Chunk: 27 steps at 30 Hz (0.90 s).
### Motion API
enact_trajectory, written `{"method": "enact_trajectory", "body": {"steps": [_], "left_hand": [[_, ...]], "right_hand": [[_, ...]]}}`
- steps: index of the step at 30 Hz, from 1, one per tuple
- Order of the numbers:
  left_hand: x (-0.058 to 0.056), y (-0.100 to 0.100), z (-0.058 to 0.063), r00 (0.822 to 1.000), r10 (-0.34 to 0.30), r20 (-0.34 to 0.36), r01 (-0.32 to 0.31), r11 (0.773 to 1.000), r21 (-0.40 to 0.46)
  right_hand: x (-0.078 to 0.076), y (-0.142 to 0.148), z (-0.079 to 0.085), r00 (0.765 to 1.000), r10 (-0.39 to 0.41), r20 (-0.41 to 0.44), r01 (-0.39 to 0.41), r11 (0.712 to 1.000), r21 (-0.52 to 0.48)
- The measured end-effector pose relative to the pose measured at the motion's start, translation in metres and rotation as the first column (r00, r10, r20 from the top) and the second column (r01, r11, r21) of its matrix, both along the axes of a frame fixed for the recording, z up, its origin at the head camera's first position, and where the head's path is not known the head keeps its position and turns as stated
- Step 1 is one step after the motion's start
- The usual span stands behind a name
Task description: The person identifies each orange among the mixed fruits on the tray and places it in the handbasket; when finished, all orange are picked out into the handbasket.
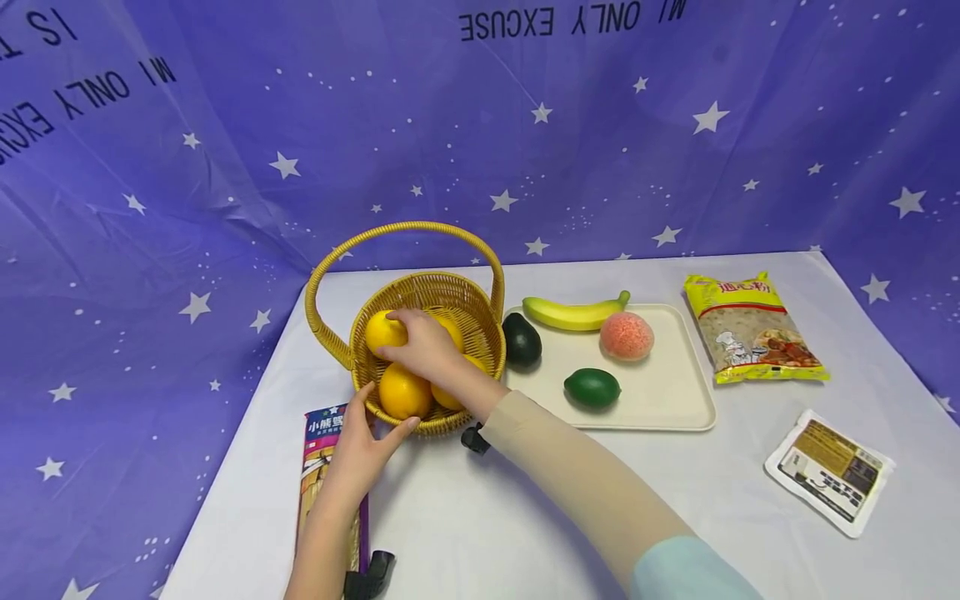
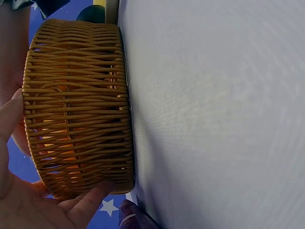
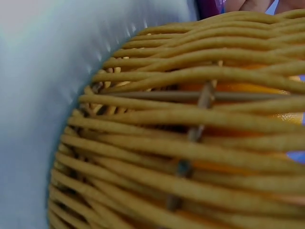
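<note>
A wicker basket [image 1: 491, 354] with a tall hoop handle stands on the table and holds several oranges [image 1: 405, 393]. My right hand [image 1: 427, 343] reaches into it from the right, thumb and fingers curled about the orange [image 1: 381, 331] at the back left. In the right wrist view the basket's woven side [image 3: 190, 119] fills most of the picture, so that grip is hidden there. My left hand [image 1: 363, 446] holds the basket's near left side. The left wrist view shows the thumb at the rim and fingers [image 2: 93, 202] along the basket wall [image 2: 81, 105].
Right of the basket, a cream tray [image 1: 660, 404] bears a banana [image 1: 573, 315], a peach [image 1: 627, 337], an avocado [image 1: 522, 340] and a green lemon-shaped fruit [image 1: 592, 388]. A yellow food bag [image 1: 757, 329] and a white-edged packet [image 1: 828, 472] lie farther right. A long noodle packet [image 1: 315, 454] lies under my left forearm.
</note>
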<state>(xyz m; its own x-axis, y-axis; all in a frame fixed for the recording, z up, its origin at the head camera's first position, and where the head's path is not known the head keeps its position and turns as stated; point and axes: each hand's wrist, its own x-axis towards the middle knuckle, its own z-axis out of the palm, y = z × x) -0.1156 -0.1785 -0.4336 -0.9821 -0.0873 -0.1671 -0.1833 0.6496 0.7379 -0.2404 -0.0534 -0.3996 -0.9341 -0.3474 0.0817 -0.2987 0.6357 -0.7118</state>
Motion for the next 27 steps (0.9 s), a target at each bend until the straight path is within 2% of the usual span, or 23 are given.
{"method": "enact_trajectory", "body": {"steps": [7,12,15,21,27], "left_hand": [[0.0,0.0,0.0,1.0,-0.003,0.008,0.003,1.0,0.003],[0.0,0.0,0.001,1.0,-0.006,0.007,0.006,1.0,-0.012],[0.0,-0.001,0.001,1.0,-0.009,0.008,0.009,1.0,-0.017],[0.0,-0.001,0.001,1.0,-0.011,0.019,0.012,1.0,-0.011],[0.0,-0.001,0.003,1.0,-0.009,0.029,0.009,1.0,0.0]], "right_hand": [[0.004,0.005,0.002,1.0,0.008,0.022,-0.008,1.0,-0.027],[0.007,0.015,0.007,1.0,0.02,0.015,-0.018,0.996,-0.092],[0.01,0.023,0.01,1.0,0.021,0.0,-0.021,0.991,-0.134],[0.02,0.046,0.015,0.999,0.016,-0.038,-0.022,0.987,-0.158],[0.034,0.071,0.023,0.998,0.031,-0.061,-0.046,0.966,-0.255]]}}
